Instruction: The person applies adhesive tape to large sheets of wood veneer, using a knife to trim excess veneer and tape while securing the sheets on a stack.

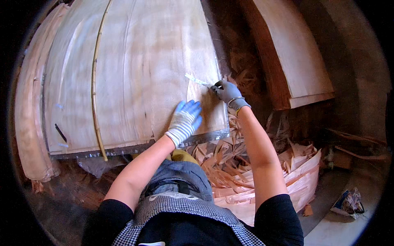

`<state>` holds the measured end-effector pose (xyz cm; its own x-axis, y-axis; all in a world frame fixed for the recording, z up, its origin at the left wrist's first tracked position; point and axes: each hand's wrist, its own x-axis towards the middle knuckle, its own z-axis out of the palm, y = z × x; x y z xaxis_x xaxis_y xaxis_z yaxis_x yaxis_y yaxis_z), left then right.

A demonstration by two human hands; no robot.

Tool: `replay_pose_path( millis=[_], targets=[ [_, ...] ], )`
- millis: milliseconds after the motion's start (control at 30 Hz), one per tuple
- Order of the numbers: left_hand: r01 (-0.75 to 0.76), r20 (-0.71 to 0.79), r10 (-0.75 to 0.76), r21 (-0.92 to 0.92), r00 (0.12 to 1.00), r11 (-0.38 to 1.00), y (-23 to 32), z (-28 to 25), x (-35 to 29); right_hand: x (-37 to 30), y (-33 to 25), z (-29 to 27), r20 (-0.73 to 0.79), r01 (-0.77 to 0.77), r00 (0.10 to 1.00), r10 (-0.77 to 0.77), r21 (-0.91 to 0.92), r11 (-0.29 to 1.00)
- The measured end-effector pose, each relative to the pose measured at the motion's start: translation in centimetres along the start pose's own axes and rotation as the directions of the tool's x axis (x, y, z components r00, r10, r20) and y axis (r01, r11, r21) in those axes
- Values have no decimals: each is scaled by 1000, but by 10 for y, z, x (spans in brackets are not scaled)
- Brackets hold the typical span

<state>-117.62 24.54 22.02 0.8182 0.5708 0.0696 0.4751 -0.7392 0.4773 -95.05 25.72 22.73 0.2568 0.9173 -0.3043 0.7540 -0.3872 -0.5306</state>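
Note:
A wide, pale wood veneer sheet [158, 49] covers the worktable in front of me. My left hand [184, 121], in a striped white glove with blue-coated fingers, lies flat on it near the front edge, fingers stretched out. My right hand [227, 92], in a grey glove, is at the sheet's right edge with its fingers pinched on a strip of white tape [197, 80]. The tape stretches leftward over the veneer, above a narrow split. Something dark shows by the right fingertips; I cannot make out what it is.
A long bamboo stick [94, 82] lies lengthwise on the veneer, with a slim black tool [60, 133] to its left. Veneer scraps [262, 176] are heaped below the table's right corner. A veneer stack [295, 53] stands at far right, more sheets [30, 119] at left.

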Motion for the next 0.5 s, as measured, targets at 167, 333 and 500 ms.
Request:
replay_pose_path(
  millis=[167, 333, 500],
  targets=[
    [124, -349, -74, 123, 934, 985, -9, -11, 65, 14, 20, -9, 22, 91, 996, -90, -11, 996],
    [104, -152, -70, 226, 986, 969, -31, 11, 70, 22, 3, -17, 276, 88, 953, -126, 146, 985],
    [120, -64, -107, 274, 992, 954, -18, 8, 72, 39, 25, -12, 205, 272, 947, -246, -111, 956]
  ],
)
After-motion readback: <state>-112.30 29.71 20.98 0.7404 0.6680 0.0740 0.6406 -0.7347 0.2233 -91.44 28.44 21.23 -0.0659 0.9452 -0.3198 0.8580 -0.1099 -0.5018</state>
